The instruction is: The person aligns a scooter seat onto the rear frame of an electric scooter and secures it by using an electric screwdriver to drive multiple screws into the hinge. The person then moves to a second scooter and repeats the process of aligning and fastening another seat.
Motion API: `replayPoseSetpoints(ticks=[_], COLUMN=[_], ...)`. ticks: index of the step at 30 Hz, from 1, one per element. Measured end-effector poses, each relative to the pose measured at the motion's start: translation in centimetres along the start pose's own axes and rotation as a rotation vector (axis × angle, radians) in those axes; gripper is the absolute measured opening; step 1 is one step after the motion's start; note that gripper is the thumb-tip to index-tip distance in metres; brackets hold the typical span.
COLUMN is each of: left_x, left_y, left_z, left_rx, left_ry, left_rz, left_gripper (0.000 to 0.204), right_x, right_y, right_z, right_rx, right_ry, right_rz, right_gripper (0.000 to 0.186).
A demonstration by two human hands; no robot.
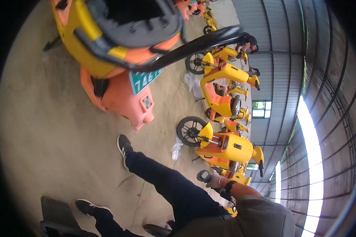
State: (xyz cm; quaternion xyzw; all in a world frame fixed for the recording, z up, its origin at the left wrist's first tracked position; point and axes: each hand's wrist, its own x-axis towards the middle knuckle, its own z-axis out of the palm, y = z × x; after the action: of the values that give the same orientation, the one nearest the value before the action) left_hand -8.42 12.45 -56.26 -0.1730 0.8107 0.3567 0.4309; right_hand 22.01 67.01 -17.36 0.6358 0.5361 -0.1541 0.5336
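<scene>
Neither my left hand nor my right hand shows. Closest to me, at the upper left, is a yellow and orange electric scooter point(83, 51), cut off by the picture's top. Its black curved bar point(201, 45) sweeps across the upper middle, above a green number plate point(140, 83) and a salmon-coloured rear guard point(126, 100). At the lower edge, a person in dark trousers point(162, 179) and a grey short-sleeved top stands close by, seen sideways. That person's gloved hand point(215, 181), with a dark wristband, is closed on a dark device point(203, 176) of unclear kind.
The view is tipped sideways, the concrete floor point(47, 118) at left and the roof at right. Two yellow scooters point(235, 146) stand right of the middle, more behind them. Clear plastic wrap point(177, 150) lies by a wheel. Another person point(247, 43) bends over farther back.
</scene>
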Motion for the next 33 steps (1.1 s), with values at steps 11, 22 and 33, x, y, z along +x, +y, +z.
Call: replayPoseSetpoints(ticks=[11, 22, 33], left_x=[0.4, 0.4, 0.7], left_y=[-2.9, -3.6, -4.7], left_z=[1.6, 1.6, 1.1], left_rx=[-0.077, -0.112, -0.092], left_ry=[-0.018, -0.025, -0.056], left_rz=[-0.056, -0.077, -0.117], left_gripper=[0.036, 0.038, 0.040], right_x=[2.4, 1.2, -2.1], right_y=[-3.1, -6.5, -10.2], right_z=[2.7, 3.0, 2.0], right_rx=[-0.142, -0.291, -0.065], right_ry=[-0.009, -0.052, -0.086], right_rz=[-0.185, -0.194, -0.033], right_gripper=[0.046, 0.043, 0.045])
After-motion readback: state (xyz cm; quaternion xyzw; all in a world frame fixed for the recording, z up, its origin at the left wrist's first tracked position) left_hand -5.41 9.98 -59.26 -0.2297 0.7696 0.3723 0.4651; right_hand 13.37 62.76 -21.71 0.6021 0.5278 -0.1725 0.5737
